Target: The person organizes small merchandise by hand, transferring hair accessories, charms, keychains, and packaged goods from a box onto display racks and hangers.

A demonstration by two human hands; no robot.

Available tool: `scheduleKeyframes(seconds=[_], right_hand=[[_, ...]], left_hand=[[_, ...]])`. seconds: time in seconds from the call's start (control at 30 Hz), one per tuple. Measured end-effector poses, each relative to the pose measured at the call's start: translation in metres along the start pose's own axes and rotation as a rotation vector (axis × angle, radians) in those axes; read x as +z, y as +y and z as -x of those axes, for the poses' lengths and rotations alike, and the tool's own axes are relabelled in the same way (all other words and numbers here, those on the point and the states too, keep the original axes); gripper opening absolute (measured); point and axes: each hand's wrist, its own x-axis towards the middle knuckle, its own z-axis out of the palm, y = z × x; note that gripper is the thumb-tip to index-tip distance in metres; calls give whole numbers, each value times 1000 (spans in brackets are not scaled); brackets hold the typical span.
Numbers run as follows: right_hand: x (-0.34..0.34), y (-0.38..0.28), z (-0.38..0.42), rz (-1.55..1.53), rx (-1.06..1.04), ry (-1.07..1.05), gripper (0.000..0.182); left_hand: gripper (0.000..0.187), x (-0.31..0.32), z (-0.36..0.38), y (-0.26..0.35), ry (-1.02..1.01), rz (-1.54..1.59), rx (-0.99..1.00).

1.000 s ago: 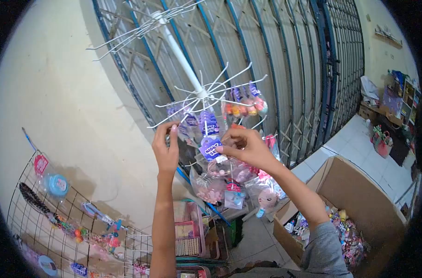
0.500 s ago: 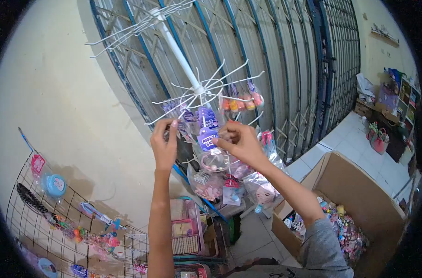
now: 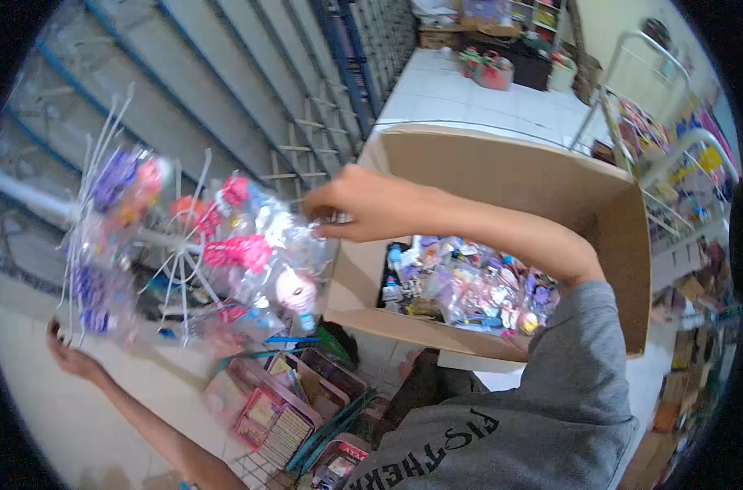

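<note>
A wire display rack (image 3: 182, 253) with white prongs stands at the left, hung with clear plastic packets. Among them are purple-carded packets (image 3: 92, 290), bright pink pieces (image 3: 239, 251) and a packet with a pale pink face-like shape (image 3: 295, 287). My left hand (image 3: 71, 355) is below the rack's lower left prongs, its fingers loosely apart and nothing visible in them. Close by the packets on the rack's right side, my right hand (image 3: 363, 204) hovers over the cardboard box's left edge. Its fingers are bent, with a gap to the thumb; no held item shows.
A large open cardboard box (image 3: 502, 155) stands at right, with many small packaged trinkets (image 3: 486, 282) inside. Plastic baskets (image 3: 278, 404) of goods sit below the rack. A folding metal gate (image 3: 249, 90) rises behind, and a white metal stand (image 3: 674, 171) is at far right.
The view has swung right and down toward the cardboard box. My right hand has left the purple-carded packets and moved toward the box. My left hand is now lower beside the rack.
</note>
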Motion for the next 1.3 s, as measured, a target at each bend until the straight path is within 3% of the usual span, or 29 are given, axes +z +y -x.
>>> scheduleKeyframes(seconds=[0.03,0.07,0.1,0.13,0.23,0.27,0.3,0.33,0.37,0.43,0.47,0.5,0.57,0.63,0.7,0.77,0.83,0.9,0.97,1.0,1.07,1.17,1.2,1.3], right_hand=[[-7,16,26,3,121,-34,19],[-13,31,50,43,238,-66,17],[-16,45,73,82,353,-98,15],[-18,56,94,128,450,-126,13],[3,99,143,172,636,-207,15],[15,116,156,173,701,-266,18],[30,132,166,171,707,-278,18],[49,147,174,116,736,-311,20],[70,163,181,62,763,-341,22],[121,199,195,226,777,-313,32],[116,180,181,169,993,-276,43],[126,178,177,169,982,-286,43],[149,182,171,447,1128,-63,54],[164,195,170,441,1158,-114,59],[169,201,173,480,1174,-155,65],[163,205,179,333,1204,-200,64],[159,211,192,371,1093,-42,59],[147,203,192,339,1145,-40,57],[150,201,194,376,1208,-114,63],[159,204,192,483,1188,-55,64],[168,214,196,416,1225,-90,59],[156,211,188,305,1268,-149,52],[157,214,188,287,1228,-155,53],[161,216,190,298,1091,-170,49]], left_hand=[[30,-2,0,-22,93,-80,162],[26,-17,2,-77,206,-429,218],[24,-28,3,-53,350,-601,155],[24,-44,29,-21,339,-574,153],[25,-17,25,165,1219,-268,100],[25,-23,38,121,1207,-268,93],[21,1,53,189,845,-27,164],[18,44,66,317,475,204,226],[16,81,73,395,101,427,277],[16,128,85,440,-662,843,354],[18,134,95,436,-1052,1031,376],[16,154,115,452,-1305,782,424],[20,226,189,451,-1701,490,524],[19,267,219,452,-2234,179,341],[18,285,265,433,-2370,-43,217],[17,296,327,400,-2493,-47,63],[20,291,369,372,-2477,375,-114],[30,294,428,346,-2528,439,42],[34,275,407,364,-2531,98,23],[34,275,409,365,-2530,94,29],[27,277,411,360,-2314,249,252],[27,283,410,352,-2278,465,179],[28,281,394,362,-2262,417,297],[29,295,380,365,-2365,382,318]])
